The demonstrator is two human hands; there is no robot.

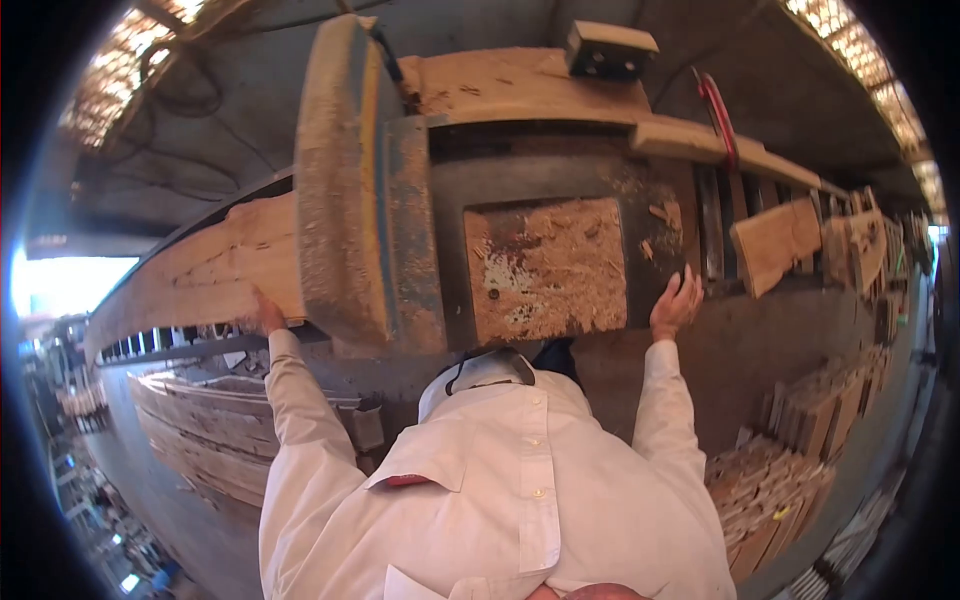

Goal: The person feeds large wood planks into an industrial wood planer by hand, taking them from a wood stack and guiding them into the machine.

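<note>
My left hand lies at the near edge of a long wooden board, beside the tall dusty machine housing; its fingers are partly blurred against the wood. At the right corner of the machine table, my right hand has its fingers spread and holds nothing. Between the hands, a square panel in the table is covered with sawdust and chips. The long board runs left from the housing over rollers.
Behind the table are a wooden fence, a dark block with a wooden top and a red clamp. Cut wood pieces lie on the right rollers. Stacked planks stand low left, more stacked wood low right.
</note>
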